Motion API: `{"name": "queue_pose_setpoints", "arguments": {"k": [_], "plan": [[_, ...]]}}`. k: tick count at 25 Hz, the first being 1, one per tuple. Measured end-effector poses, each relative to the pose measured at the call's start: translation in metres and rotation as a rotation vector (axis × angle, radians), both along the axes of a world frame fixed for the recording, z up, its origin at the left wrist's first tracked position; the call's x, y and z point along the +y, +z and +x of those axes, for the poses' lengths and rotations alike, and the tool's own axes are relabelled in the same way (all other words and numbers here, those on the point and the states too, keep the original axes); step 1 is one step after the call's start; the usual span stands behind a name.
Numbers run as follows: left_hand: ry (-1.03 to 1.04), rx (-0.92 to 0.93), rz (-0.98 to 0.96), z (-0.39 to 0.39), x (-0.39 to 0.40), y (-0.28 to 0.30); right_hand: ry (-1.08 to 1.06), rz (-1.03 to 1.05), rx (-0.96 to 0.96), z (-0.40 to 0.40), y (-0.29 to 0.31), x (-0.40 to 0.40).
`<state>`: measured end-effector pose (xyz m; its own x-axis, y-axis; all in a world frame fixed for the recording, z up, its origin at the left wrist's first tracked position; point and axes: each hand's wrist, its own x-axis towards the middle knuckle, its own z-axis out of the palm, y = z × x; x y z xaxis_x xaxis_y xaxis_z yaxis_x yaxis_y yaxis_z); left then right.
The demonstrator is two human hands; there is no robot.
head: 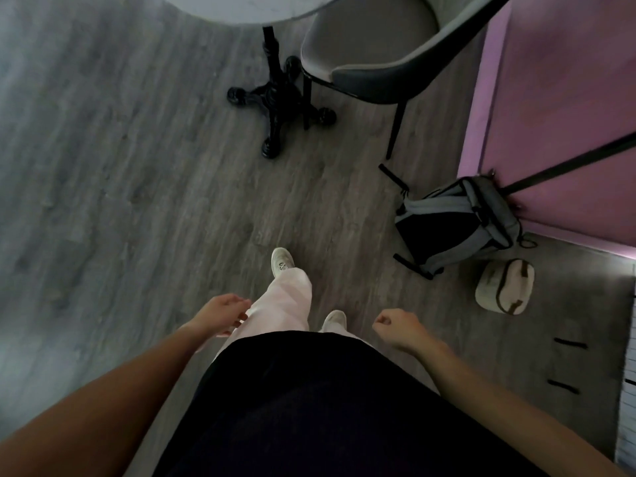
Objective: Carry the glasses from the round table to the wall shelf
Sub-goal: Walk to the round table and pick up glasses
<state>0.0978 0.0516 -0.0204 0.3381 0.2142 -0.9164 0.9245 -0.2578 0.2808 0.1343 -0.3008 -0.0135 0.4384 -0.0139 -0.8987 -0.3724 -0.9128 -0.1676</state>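
Observation:
The round table [261, 6] shows only its pale marble edge at the top of the view, on a black cast-iron pedestal base [275, 94]. No glasses are in view, and no wall shelf. My left hand [223, 313] hangs low beside my leg, fingers loosely apart, holding nothing. My right hand [399, 327] hangs on the other side, curled into a loose fist with nothing in it. Both hands are far below and in front of the table edge.
A grey upholstered chair [364, 53] stands at the table's right. A grey and black backpack [457, 222] leans against the pink wall [557, 108], with a beige pouch [504, 285] beside it. Grey wood floor [120, 166] stretches to the left.

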Motion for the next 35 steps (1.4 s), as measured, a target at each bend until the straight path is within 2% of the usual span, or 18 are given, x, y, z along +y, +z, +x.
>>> {"name": "queue_pose_setpoints", "arguments": {"k": [7, 13, 17, 24, 29, 35], "plan": [[-0.173, -0.095, -0.033, 0.132, 0.051, 0.005, -0.089, 0.03, -0.075, 0.116, 0.018, 0.061], [-0.177, -0.091, -0.034, 0.203, 0.077, 0.011, -0.101, 0.065, -0.085, 0.186, 0.023, 0.099], [-0.16, -0.057, -0.022, 0.237, 0.089, 0.005, -0.074, 0.068, -0.065, 0.229, 0.013, 0.101], [-0.145, -0.059, 0.043, 0.342, 0.078, 0.006, 0.007, 0.056, -0.029, 0.357, 0.014, 0.083], [-0.17, -0.156, 0.004, 0.423, 0.048, 0.018, 0.048, 0.05, -0.125, 0.439, 0.023, 0.068], [-0.25, -0.16, 0.043, 0.464, 0.058, 0.018, 0.104, 0.045, -0.098, 0.487, 0.021, 0.078]]}}
